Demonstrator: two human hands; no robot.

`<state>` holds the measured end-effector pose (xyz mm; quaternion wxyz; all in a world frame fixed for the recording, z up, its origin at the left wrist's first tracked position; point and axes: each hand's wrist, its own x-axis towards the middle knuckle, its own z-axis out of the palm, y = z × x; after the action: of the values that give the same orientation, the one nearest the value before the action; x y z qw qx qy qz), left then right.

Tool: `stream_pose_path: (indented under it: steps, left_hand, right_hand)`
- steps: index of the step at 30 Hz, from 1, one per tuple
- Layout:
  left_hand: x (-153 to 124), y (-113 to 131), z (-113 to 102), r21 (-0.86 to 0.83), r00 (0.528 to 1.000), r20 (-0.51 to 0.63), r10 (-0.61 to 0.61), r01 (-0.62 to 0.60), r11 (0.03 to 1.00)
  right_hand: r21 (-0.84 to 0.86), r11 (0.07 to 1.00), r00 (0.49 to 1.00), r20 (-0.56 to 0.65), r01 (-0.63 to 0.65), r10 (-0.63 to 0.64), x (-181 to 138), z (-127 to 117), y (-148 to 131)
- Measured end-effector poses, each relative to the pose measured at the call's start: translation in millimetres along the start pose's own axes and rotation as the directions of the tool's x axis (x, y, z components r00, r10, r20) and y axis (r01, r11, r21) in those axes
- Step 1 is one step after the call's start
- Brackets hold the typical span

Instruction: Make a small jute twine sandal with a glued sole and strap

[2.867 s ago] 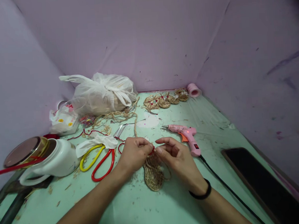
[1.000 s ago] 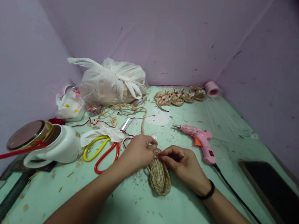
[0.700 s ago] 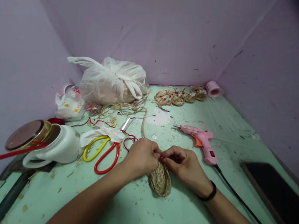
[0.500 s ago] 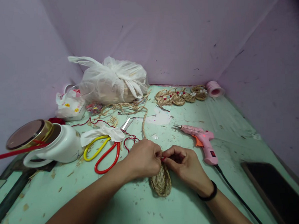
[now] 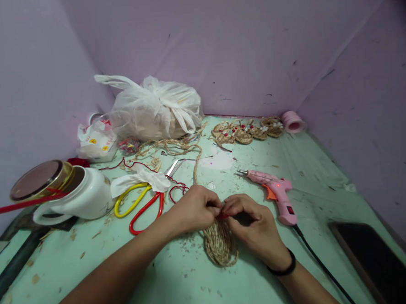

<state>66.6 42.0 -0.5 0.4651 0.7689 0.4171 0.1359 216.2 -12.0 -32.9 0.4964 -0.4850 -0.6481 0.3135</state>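
Note:
My left hand (image 5: 193,210) and my right hand (image 5: 252,224) meet fingertip to fingertip over an oval coil of woven jute (image 5: 220,247) lying on the green table (image 5: 183,281). Both pinch a thin red cord (image 5: 222,213) at the coil's far end. The cord trails left in a loop (image 5: 175,192) toward the scissors. A jute string (image 5: 195,164) runs from the coil back toward the plastic bag.
Red-and-yellow scissors (image 5: 140,206) under a white tissue lie left of my hands. A pink glue gun (image 5: 272,191) with a black cable lies to the right. A white mug (image 5: 85,196), white plastic bag (image 5: 159,109), finished jute pieces (image 5: 246,131), pink tape roll (image 5: 292,121) and dark tablet (image 5: 378,260) surround them.
My hands have drawn closer together over the coil's far end, the visible red cord between them shortening. The view shifted slightly; nothing else on the table moved.

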Motion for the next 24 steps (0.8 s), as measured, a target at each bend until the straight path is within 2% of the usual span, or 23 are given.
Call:
stream_pose_path:
  steps: [5, 8, 11, 14, 18, 24]
  left_hand:
    - [1.7, 1.5, 3.2, -0.124, 0.991, -0.090, -0.102, 0.090, 0.988]
    - [2.0, 2.6, 5.7, -0.232, 0.977, -0.133, -0.168, 0.134, 0.963]
    - [1.2, 0.8, 6.4, -0.319, 0.975, -0.090, -0.204, 0.166, 0.933]
    - [0.9, -2.8, 5.9, -0.362, 0.982, -0.031, -0.187, 0.163, 0.918]
    - [2.1, -5.5, 5.1, -0.283, 0.990, -0.046, -0.132, 0.114, 0.952]
    - [0.2, -1.8, 3.7, 0.019, 0.994, -0.107, -0.025, 0.027, 0.999]
  right_hand:
    - [-0.087, 0.993, 0.993, -0.079, 0.085, -0.092, -3.2, 3.0, -1.2]
    - [-0.147, 0.978, 0.983, -0.080, 0.151, -0.163, -3.6, 3.7, -2.0]
    - [-0.179, 0.964, 0.977, -0.056, 0.195, -0.208, -3.9, 3.5, -1.5]
    - [-0.198, 0.954, 0.969, -0.055, 0.225, -0.240, -4.6, 3.3, -0.7]
    - [-0.224, 0.944, 0.965, -0.049, 0.241, -0.258, -5.7, 3.2, -1.1]
    - [-0.273, 0.930, 0.964, -0.031, 0.246, -0.264, -4.4, 4.1, -1.0]
